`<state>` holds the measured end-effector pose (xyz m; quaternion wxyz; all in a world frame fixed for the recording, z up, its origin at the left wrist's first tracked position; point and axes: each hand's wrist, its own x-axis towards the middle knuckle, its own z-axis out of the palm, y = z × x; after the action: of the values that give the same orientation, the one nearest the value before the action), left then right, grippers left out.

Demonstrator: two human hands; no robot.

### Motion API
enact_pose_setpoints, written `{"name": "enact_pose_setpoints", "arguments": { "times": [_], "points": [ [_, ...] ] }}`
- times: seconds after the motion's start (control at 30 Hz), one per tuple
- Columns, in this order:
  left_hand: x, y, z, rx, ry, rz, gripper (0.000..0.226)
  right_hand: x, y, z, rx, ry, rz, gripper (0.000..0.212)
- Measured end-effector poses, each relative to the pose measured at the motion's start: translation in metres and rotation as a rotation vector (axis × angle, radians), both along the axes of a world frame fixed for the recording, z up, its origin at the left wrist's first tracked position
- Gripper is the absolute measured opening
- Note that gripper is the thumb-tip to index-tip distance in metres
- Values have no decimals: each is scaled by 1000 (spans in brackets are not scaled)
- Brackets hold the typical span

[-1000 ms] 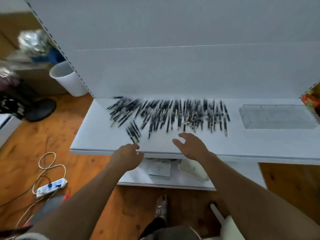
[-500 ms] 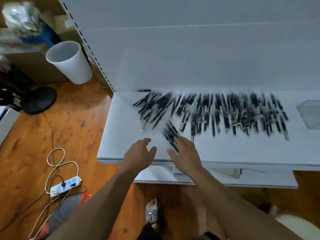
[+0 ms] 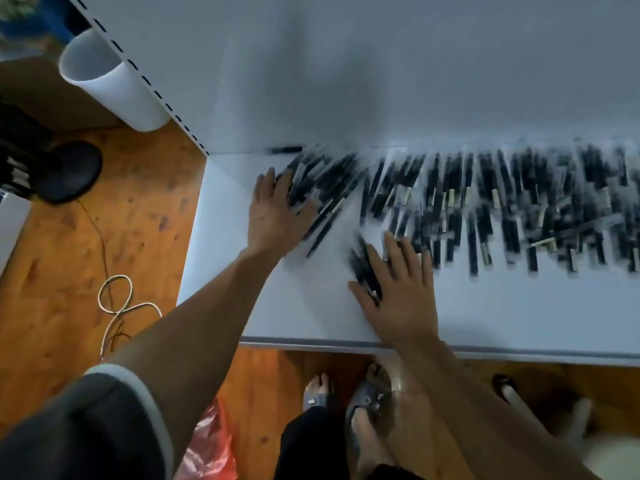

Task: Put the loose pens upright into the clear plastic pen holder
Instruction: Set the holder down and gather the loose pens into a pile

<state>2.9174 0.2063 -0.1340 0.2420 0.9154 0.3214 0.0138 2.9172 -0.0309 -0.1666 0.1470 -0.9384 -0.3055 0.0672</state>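
Left hand (image 3: 273,216) flat on pens (image 3: 510,233)

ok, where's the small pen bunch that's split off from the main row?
Head view, centre-left of the white shelf: the small pen bunch lies just in front of the main row, partly under the thumb side of the flat right hand.

You're at what looks like a small shop or stockroom: a white display shelf (image 3: 519,306) with a slotted upright (image 3: 149,81), black pens (image 3: 485,209) laid out in bulk, and a white bin (image 3: 114,91) and loose cable (image 3: 117,299) on the wood floor (image 3: 138,220) at left.
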Motion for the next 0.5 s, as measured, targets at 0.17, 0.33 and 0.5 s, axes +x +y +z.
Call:
{"name": "enact_pose_setpoints", "arguments": {
  "times": [0.17, 0.33, 0.5],
  "points": [
    [8, -12, -16, -26, -6, 35, 67, -1, -3, -8, 256, -121, -96, 53],
    [1, -29, -18, -14, -157, -33, 58, -1, -5, -10, 266, -127, -118, 54],
    [55, 38, -5, 95, -159, -96, 47, 1, -1, -12, 280, -142, -98, 55]
  ]
}}
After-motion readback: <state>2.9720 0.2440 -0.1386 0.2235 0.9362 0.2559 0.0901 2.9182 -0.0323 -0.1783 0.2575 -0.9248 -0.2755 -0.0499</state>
